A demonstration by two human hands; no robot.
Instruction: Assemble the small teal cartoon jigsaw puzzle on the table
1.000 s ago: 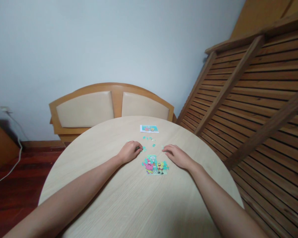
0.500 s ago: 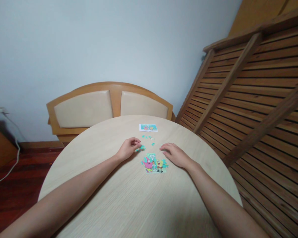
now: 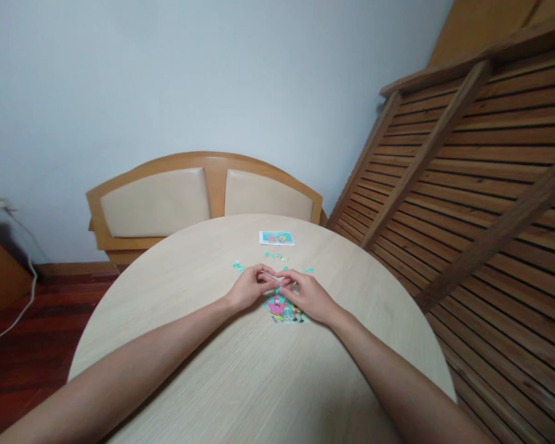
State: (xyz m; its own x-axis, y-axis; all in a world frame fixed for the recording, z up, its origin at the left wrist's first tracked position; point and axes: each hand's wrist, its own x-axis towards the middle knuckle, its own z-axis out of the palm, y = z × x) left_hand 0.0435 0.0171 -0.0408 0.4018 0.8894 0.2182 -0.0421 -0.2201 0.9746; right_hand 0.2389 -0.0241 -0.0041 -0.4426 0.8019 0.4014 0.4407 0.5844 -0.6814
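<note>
Over the top edge of a partly assembled jigsaw puzzle [image 3: 277,308], my left hand [image 3: 250,288] and my right hand [image 3: 311,298] meet at the fingertips. Both hands are closed in a pinch around a small teal puzzle piece [image 3: 278,289], largely covered by the fingers. The puzzle lies flat on the table and shows a pink figure at its left. My right hand hides much of the yellow figure and the puzzle's upper right part.
Loose teal pieces [image 3: 237,266] lie left of my hands, more loose pieces [image 3: 274,255] beyond them, and others [image 3: 308,270] to the right. A picture card [image 3: 276,238] lies at the far side of the round table [image 3: 203,370]. Behind stands a padded headboard [image 3: 157,203]; wooden slats [image 3: 444,185] lean at right.
My hands have come together above the puzzle, the left moving right and the right moving left. Loose pieces at the left and right have come into view.
</note>
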